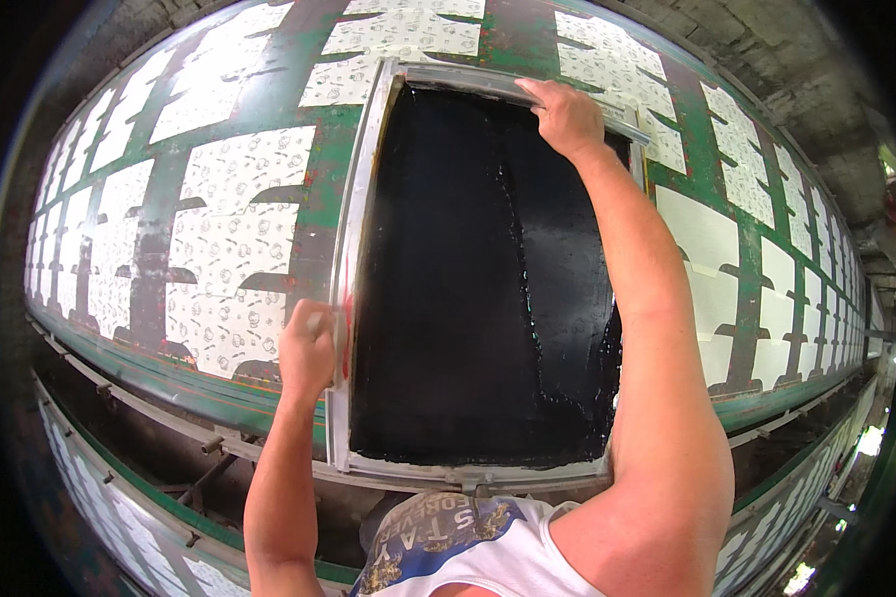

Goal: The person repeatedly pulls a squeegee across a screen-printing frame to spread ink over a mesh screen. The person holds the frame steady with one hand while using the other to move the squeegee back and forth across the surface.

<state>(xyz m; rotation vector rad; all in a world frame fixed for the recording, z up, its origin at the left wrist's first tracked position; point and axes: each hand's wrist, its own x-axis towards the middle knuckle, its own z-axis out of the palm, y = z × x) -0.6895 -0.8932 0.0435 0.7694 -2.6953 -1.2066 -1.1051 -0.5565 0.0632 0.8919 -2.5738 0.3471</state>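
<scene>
A large screen-printing frame (360,199) with a grey metal rim lies on the long green table (309,249). Its mesh (468,298) is covered in wet black ink. My left hand (309,348) grips the frame's left rim near its lower part. My right hand (567,117) reaches across and holds the far top rim. Under and beside the frame lie white fabric pieces (234,234) printed with small dark figures.
More white pieces (712,249) lie in rows along the table to the right, these ones plain. A metal rail (169,398) runs along the table's near edge. A lower shelf (119,507) holds more printed pieces. A rough wall (767,50) stands behind.
</scene>
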